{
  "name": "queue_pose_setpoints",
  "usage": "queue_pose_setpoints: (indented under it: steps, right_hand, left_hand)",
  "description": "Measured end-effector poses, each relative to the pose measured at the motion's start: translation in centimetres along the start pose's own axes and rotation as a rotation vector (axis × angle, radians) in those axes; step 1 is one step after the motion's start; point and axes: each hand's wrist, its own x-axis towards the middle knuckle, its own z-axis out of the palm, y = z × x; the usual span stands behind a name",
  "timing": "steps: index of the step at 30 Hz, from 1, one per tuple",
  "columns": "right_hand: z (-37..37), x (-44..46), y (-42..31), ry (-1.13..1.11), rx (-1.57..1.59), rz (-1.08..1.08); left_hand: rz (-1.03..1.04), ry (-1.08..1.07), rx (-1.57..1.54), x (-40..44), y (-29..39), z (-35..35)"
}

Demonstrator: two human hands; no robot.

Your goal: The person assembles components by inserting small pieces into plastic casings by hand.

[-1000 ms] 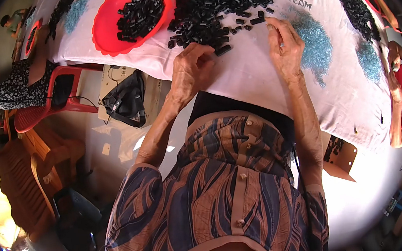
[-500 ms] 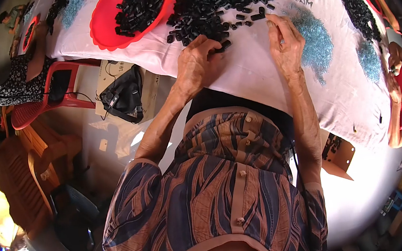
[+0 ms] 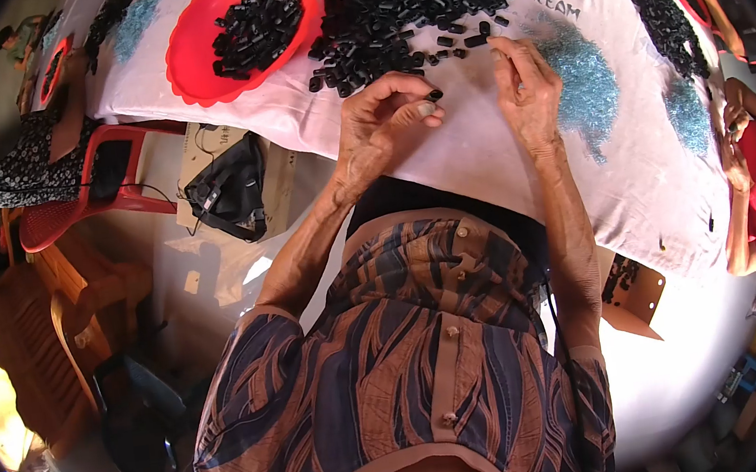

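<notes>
Between thumb and forefinger of my left hand [image 3: 375,126] is a small black plastic tube piece [image 3: 435,95], its end turned towards my right hand. My right hand [image 3: 531,93] hovers a short way to the right, fingers bent and close together; what they pinch, if anything, is too small to make out. Just beyond both hands lies a large pile of black tube pieces [image 3: 412,4], with a few loose ones at its near edge. A heap of tiny blue-silver pieces [image 3: 583,87] is spread beside my right hand.
A red scalloped bowl [image 3: 190,61] containing more black pieces stands left of the pile on the pink-white tablecloth [image 3: 471,155]. A red chair [image 3: 101,179] and cardboard with a black bag [image 3: 228,188] are at the left. Other people sit along both sides, near further piles.
My left hand has lifted from the pile's near edge and turned, bringing up a black tube piece. My right hand has shifted slightly; its fingers remain bent.
</notes>
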Motion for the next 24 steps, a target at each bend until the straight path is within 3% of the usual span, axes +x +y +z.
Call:
queue_pose_setpoints:
  steps: [4, 6, 9, 15, 18, 24]
  right_hand:
    - [-0.9, 0.5, 0.1, 0.023, 0.019, 0.063]
    - [-1.9, 1.1, 0.2, 0.143, 0.367, 0.353]
    - [-4.3, 2.1, -0.1, 0.263, 0.548, 0.49]
    - [-6.5, 1.0, 1.5, 0.101, 0.493, 0.49]
    - [-6.0, 0.2, 1.3, -0.107, 0.129, 0.258]
    - [-4.9, -1.4, 0.5, -0.188, -0.091, 0.2]
  left_hand:
    - [-0.044, -0.049, -0.082, 0.4, -0.6, 1.2]
    - [-0.121, -0.045, -0.085, 0.7, -0.8, 2.2]
    - [-0.185, -0.09, -0.099, 1.5, -2.7, 2.2]
    - [-0.229, -0.096, -0.149, 2.5, -4.0, 2.3]
    - [-0.203, -0.13, -0.167, 2.4, -4.6, 2.1]
    - [-0.193, -0.127, -0.209, 1.7, -4.5, 1.8]
